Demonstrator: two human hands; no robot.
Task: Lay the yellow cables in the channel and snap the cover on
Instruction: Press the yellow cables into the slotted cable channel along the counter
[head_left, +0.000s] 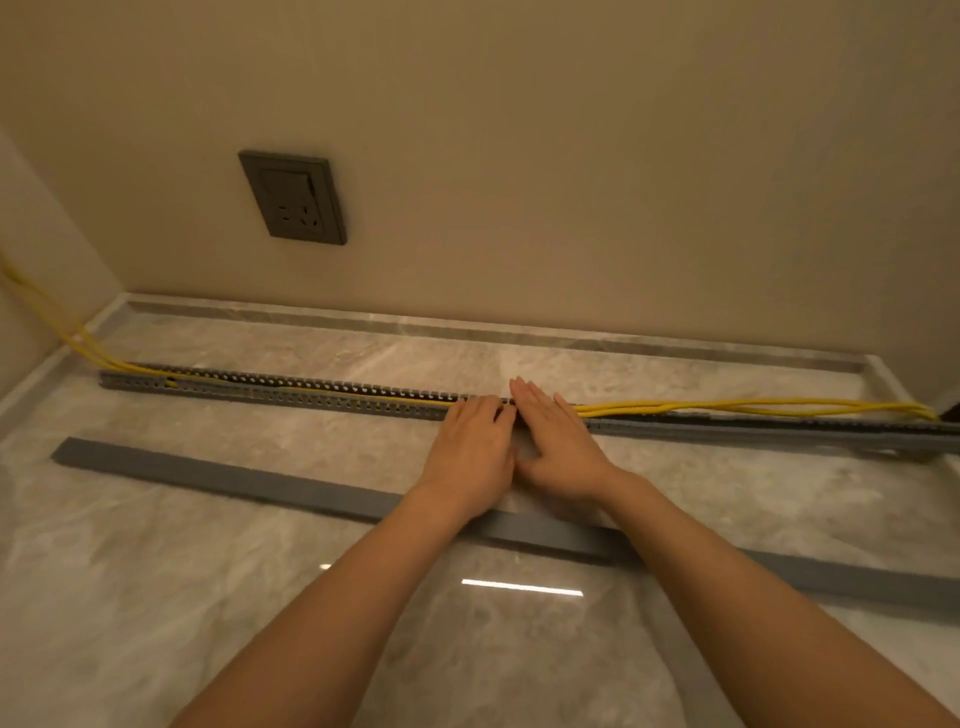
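A long grey slotted channel (291, 391) lies across the marble floor, parallel to the wall. Yellow cables (727, 406) sit inside its left half, then rise above its rim on the right and run toward the right wall. My left hand (475, 441) rests on the channel's middle with its fingers curled onto the cables. My right hand (558, 436) lies flat beside it, fingers together, pressing on the channel. The grey cover strip (218, 474) lies loose on the floor nearer to me, passing under my forearms.
A dark wall socket (293, 198) sits on the beige wall above the channel's left part. A stone skirting (467, 328) runs along the wall's foot. The yellow cables climb the left wall (31, 296). A dark object shows at the far right edge (950, 413).
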